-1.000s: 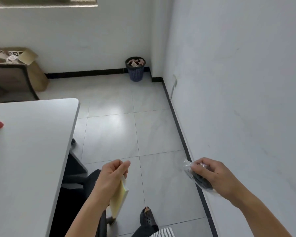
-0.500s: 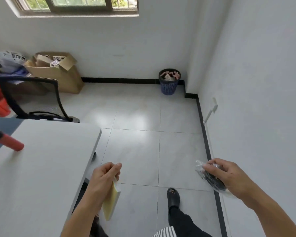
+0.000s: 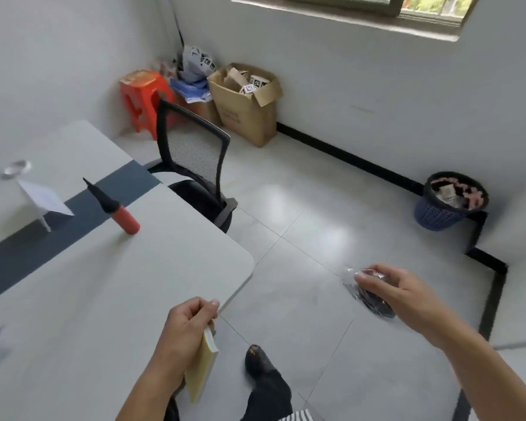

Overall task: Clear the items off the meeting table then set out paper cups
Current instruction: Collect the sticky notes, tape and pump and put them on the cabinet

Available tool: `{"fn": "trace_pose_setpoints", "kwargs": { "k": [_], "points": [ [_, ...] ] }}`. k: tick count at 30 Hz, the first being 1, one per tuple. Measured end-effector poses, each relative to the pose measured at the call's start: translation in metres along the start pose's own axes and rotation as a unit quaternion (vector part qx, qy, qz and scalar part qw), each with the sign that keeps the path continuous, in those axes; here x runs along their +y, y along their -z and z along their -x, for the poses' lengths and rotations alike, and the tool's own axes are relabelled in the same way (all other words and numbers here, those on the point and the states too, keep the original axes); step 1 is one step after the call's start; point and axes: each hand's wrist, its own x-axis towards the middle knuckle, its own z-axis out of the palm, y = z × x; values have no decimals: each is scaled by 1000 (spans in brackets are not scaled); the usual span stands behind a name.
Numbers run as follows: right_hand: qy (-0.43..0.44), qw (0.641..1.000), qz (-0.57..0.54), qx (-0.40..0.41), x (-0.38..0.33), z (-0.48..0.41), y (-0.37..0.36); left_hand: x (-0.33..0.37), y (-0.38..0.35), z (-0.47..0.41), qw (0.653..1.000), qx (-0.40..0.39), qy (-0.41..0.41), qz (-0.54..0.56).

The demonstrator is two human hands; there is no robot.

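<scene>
My left hand [image 3: 186,328] grips a yellow pad of sticky notes [image 3: 201,369] that hangs down beside the rounded corner of the white meeting table [image 3: 110,287]. Out to the right, over the tiled floor, my right hand [image 3: 400,291] pinches a clear plastic bag with something black inside [image 3: 368,294]. On the table lie a red and black hand pump [image 3: 116,209], a white folded paper card [image 3: 44,200] and a small clear round item [image 3: 16,169].
A black mesh office chair [image 3: 195,165] is pushed against the table's far side. An open cardboard box [image 3: 246,101], an orange plastic stool [image 3: 143,100] and piled bags fill the far corner. A blue waste basket [image 3: 451,200] full of scraps stands by the wall at right.
The view has swung to the left, bringing more of the table, the chair and the corner clutter into sight. Both hands keep hold of their items and have risen slightly.
</scene>
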Motion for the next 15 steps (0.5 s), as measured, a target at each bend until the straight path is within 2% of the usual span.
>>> {"fn": "trace_pose_setpoints", "kwargs": {
  "k": [3,8,15],
  "points": [
    [8,999,12,-35,-21,-60,-16,8,16,-38,998,46,18,26],
    [16,994,23,-103,-80,-134,-57,45,47,-105,996,81,18,31],
    [53,982,78,-161,-162,-236,-102,89,96,-176,985,161,22,51]
  ]
}}
